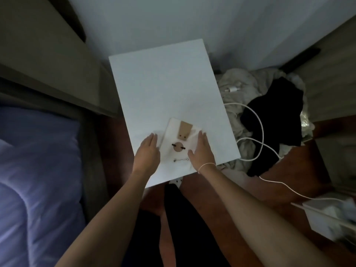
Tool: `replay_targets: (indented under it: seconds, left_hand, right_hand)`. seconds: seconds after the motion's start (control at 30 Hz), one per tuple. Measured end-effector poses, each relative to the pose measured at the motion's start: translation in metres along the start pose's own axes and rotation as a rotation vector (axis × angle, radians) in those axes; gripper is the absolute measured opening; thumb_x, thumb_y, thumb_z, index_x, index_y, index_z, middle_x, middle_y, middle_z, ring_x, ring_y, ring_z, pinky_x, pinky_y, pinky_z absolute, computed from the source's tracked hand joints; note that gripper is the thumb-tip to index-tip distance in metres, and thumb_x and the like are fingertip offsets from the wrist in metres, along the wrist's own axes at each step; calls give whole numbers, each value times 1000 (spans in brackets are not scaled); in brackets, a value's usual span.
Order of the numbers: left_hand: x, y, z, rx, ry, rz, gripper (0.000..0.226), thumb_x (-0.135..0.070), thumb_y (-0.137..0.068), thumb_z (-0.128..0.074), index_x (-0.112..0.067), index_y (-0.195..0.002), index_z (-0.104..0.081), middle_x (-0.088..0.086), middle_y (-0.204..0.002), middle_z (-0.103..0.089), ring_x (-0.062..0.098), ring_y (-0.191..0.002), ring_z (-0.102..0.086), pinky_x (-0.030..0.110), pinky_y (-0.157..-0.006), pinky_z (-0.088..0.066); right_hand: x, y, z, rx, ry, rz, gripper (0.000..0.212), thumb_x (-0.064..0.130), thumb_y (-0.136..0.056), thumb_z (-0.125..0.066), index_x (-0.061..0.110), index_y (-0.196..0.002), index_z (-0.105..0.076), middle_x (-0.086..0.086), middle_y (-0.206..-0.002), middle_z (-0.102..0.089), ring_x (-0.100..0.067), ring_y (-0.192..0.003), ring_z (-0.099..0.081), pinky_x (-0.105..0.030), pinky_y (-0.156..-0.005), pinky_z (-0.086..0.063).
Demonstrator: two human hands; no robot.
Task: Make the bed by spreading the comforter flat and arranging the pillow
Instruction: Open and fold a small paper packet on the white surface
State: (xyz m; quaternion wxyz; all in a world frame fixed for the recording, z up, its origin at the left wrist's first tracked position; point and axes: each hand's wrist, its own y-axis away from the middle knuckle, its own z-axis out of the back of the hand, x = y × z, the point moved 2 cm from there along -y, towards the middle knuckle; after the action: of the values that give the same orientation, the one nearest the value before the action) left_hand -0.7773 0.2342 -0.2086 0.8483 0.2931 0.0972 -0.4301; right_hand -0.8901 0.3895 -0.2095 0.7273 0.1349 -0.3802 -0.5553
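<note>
The comforter (pixel 34 170), lavender-blue and creased, is lying on the bed at the left edge of the view, bunched against the bed's right side; no pillow can be told apart from it. A grey-brown bed frame (pixel 92 132) is running along that side.

A white rectangular surface (pixel 163 89) is standing in the middle of the view, between the bed and a heap of pale crumpled cloth (pixel 237 83) on the floor to its right. A black garment (pixel 277 116) is lying on that heap. A white cable (pixel 260 132) is looping across the heap and trailing toward a white box (pixel 327 214) at the lower right corner of the view.

A white flat packet (pixel 179 145) is resting near the front edge of the surface. It is showing 1 tan tab, 1 tan disc and 1 small wire piece.

The left hand (pixel 148 151) is lying against the packet's left edge, fingers straight and together, gripping nothing. The right hand (pixel 202 149) is lying along the packet's right edge, fingers extended and relaxed, thumb touching the packet; a thin pale band (pixel 206 165) is circling its wrist.
</note>
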Motion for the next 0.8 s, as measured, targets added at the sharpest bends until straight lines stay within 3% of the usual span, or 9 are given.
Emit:
replay_targets:
  seconds: [0.07,0.2,0.37,0.47,0.53,0.67,0.8]
  left_hand:
    - [-3,-3,-5,11,19,13,54,-12,-98,-37,-7,-149,-19,8,-155,-25,22,-142,-25,33,-114,-31]
    - [-15,-3,-19,92,74,43,64,-4,-93,-38,-9,-151,-11,6,-157,-20,23,-142,-22,38,-109,-38]
    - [-28,-1,-27,87,206,88,67,-2,-90,-39,-7,-150,-10,10,-157,-21,26,-143,-20,36,-113,-32]
    - [-33,-4,-24,63,339,146,65,-6,-91,-40,-7,-150,-11,15,-145,-39,33,-129,-38,46,-105,-40]
    - [-36,-9,-19,59,389,190,63,-12,-94,-40,-7,-149,-11,16,-140,-41,34,-123,-42,48,-102,-40]
    - [-37,-18,-7,48,435,306,55,-24,-99,-40,-12,-148,-20,15,-139,-31,34,-120,-43,43,-102,-41]
    - [-30,-30,7,46,425,337,47,-25,-101,-37,-22,-147,-28,11,-134,-34,24,-102,-52,29,-93,-40]
  right_hand:
    - [2,2,-6,-6,-58,-45,82,20,-93,-50,18,-152,6,-3,-161,4,-26,-143,-25,-37,-108,-36]
    - [11,4,-16,7,-184,-89,79,14,-95,-47,19,-152,8,-7,-161,1,-28,-145,-19,-37,-112,-29]
    - [18,-4,-15,-45,-370,-224,78,8,-90,-43,30,-151,0,-17,-153,-29,-37,-126,-46,-43,-102,-43]
    - [22,-5,-13,-96,-471,-268,77,2,-87,-42,29,-152,-10,-13,-151,-35,-32,-125,-47,-31,-96,-42]
    - [24,-5,-10,-129,-496,-281,75,0,-87,-44,25,-152,-15,-10,-145,-44,-29,-122,-49,-25,-89,-39]
    - [27,-9,-3,-141,-565,-288,68,2,-86,-47,19,-149,-28,-9,-145,-45,-25,-130,-46,-35,-108,-39]
    - [27,-11,3,-106,-575,-277,57,2,-88,-44,17,-143,-41,-7,-141,-50,-24,-128,-48,-33,-107,-39]
